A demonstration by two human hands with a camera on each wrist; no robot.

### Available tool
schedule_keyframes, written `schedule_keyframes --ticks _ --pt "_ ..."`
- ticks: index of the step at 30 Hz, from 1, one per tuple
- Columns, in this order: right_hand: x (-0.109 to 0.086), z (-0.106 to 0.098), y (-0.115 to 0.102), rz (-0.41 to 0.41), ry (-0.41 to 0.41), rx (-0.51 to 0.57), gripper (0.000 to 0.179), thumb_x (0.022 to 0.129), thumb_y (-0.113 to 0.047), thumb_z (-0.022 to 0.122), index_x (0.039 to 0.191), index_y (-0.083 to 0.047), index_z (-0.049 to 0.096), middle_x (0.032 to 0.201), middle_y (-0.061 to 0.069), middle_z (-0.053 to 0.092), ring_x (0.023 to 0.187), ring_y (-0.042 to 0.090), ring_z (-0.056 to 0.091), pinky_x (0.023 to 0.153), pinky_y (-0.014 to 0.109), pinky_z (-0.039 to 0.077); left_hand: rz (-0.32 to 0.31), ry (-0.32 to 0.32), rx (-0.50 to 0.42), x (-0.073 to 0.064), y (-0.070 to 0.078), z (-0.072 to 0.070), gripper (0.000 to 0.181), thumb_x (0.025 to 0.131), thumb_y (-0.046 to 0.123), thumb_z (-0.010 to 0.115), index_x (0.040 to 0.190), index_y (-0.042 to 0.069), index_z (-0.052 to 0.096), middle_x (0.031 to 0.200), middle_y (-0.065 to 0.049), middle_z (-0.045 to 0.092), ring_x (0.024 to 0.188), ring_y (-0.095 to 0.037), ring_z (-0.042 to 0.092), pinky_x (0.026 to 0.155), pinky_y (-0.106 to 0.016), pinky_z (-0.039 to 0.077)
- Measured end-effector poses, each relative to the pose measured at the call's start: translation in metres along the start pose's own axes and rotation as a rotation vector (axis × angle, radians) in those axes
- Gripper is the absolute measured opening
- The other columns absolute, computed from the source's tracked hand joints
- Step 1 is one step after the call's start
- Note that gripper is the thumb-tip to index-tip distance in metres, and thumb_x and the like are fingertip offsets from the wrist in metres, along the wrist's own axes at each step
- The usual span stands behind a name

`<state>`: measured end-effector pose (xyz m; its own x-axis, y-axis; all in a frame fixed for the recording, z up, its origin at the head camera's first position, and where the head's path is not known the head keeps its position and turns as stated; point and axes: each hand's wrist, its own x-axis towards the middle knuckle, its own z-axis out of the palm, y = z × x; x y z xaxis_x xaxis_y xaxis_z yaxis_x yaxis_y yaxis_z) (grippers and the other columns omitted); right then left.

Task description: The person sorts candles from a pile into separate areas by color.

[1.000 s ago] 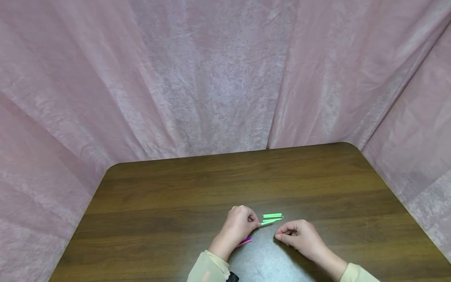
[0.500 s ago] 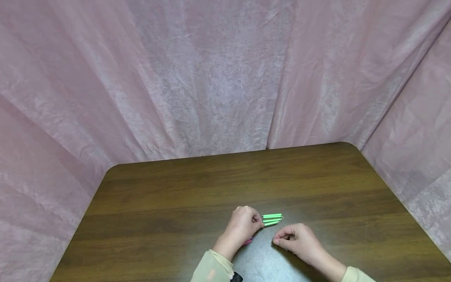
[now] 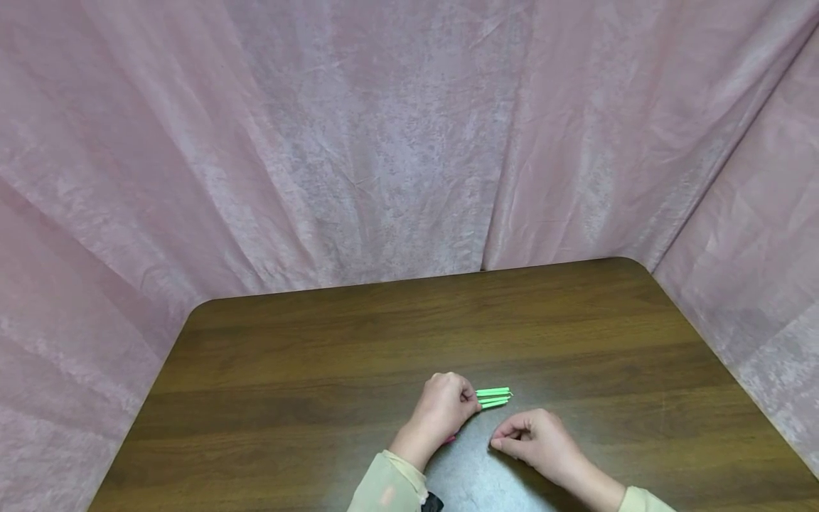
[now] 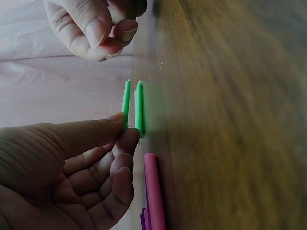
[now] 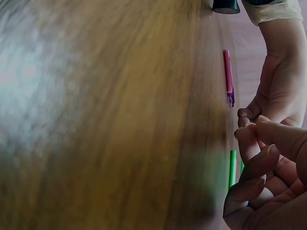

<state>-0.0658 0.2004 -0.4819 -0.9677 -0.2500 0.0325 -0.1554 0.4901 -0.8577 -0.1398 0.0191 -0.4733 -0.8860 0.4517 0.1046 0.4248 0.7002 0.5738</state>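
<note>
Slim green stick-shaped candles [image 4: 139,108], smooth and waxy-looking, at the left hand [image 3: 441,407]; under that hand, a brown wood-grain tabletop [image 3: 307,355], smooth with a glossy sheen; beyond it, pale pink velvety cloth curtains [image 3: 384,142], crushed and softly shiny

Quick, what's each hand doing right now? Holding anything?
Left hand: holding a thin green candle, pinched between thumb and finger.
Right hand: closed, fingers curled, with nothing visible in its grip.

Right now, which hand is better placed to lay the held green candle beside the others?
Probably the left hand: it pinches that green candle, close to the other green candles. The right hand is apart from them, holding nothing visible.
</note>
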Motion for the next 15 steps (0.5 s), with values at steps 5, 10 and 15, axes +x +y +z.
schedule_keyframes --ticks 5,10,15 --pt "-0.0003 0.0007 -0.0001 0.008 -0.005 0.003 0.006 0.082 -0.02 0.077 0.079 -0.015 0.076 0.073 -0.012 0.069 0.063 -0.004 0.053 0.057 0.021 0.044 0.005 0.001 0.012 0.0014 0.0003 0.0015 0.019 0.073 0.017 0.083 0.059 0.019 0.069 0.058 0.016 0.059 0.055 0.001 0.048 0.053 -0.016 0.039" --pt "-0.0004 0.0003 -0.0006 0.012 0.0 0.0 0.006 0.082 -0.02 0.077 0.079 -0.015 0.076 0.073 -0.012 0.069 0.062 -0.005 0.052 0.056 0.021 0.043 0.013 0.004 0.029 0.0025 0.0012 0.0027 0.021 0.072 0.017 0.083 0.057 0.019 0.068 0.056 0.016 0.058 0.053 0.0 0.047 0.052 -0.017 0.039" --pt "-0.0009 0.0002 -0.001 0.014 0.002 -0.005 0.006 0.082 -0.02 0.077 0.079 -0.015 0.076 0.073 -0.012 0.069 0.061 -0.005 0.051 0.056 0.021 0.043 0.005 0.006 0.042 0.0034 0.0032 0.0032 0.023 0.071 0.017 0.083 0.055 0.019 0.067 0.054 0.016 0.056 0.052 0.0 0.047 0.05 -0.017 0.038"
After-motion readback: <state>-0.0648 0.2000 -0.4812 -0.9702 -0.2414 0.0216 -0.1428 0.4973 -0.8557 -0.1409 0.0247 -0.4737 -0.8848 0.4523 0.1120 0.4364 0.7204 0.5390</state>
